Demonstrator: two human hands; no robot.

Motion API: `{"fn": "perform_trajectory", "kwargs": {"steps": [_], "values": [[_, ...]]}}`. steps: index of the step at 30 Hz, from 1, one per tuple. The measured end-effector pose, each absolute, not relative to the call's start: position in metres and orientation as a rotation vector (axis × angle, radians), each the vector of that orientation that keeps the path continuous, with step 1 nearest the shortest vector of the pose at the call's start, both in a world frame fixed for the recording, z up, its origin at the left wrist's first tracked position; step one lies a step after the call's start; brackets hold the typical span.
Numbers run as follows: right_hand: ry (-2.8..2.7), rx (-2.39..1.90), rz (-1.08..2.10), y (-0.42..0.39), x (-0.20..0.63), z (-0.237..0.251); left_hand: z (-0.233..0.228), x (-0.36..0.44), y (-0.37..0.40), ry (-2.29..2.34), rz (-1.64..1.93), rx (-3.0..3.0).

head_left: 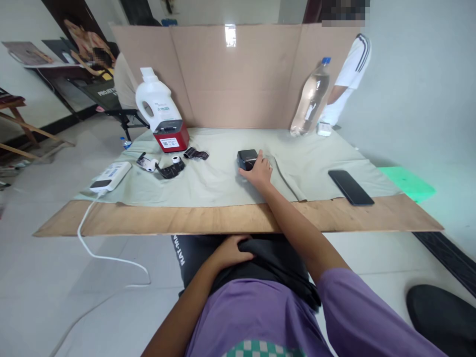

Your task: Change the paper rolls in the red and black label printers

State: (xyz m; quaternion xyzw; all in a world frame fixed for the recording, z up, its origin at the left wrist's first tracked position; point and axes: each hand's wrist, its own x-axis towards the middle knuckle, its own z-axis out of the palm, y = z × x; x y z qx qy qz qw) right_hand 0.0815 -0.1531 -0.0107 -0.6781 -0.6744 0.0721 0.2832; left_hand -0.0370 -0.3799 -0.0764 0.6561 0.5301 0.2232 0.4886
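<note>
My right hand (260, 171) is on a small black box-shaped device (248, 158) at the middle of the cloth-covered table. Its thumb is at the near side and its fingers are along the right side, closed round the device. The device sits on the pale cloth (223, 186); part of it is hidden by the hand. My left hand (231, 252) rests in my lap on black fabric, below the table edge. Thumb and fingers are apart there, some fingertips hidden, and no object shows in it.
Left: a red-and-black box (177, 140), a white jug (158, 99), dark strips with small white pieces (171, 169), and a white power strip (111, 176) with its cord. Right: a phone (350, 187) and a clear bottle (311, 99). A cardboard screen (238, 74) stands behind; other people are beyond it.
</note>
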Motion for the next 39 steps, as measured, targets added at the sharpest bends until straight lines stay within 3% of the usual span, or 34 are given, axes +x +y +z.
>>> {"fn": "perform_trajectory", "kwargs": {"steps": [5, 15, 22, 29, 39], "values": [[-1.809, -1.819, 0.198, -0.154, 0.081, -0.01, -0.07, -0.039, -0.386, 1.392, 0.622, 1.608], [-1.809, -1.821, 0.196, -0.152, 0.081, -0.013, 0.003, -0.062, -0.399, 1.41, 0.611, 1.887], [-1.812, -1.822, 0.174, -0.156, 0.081, -0.01, 0.024, -0.081, -0.249, 1.424, 1.059, 1.478], [-1.788, -1.822, 0.219, -0.158, 0.083, -0.004, 0.01, -0.059, -0.121, 1.58, 1.123, 1.241], [-1.778, -1.816, 0.24, -0.157, 0.083, -0.002, -0.031, -0.067, -0.114, 1.67, 1.269, 1.535]]}}
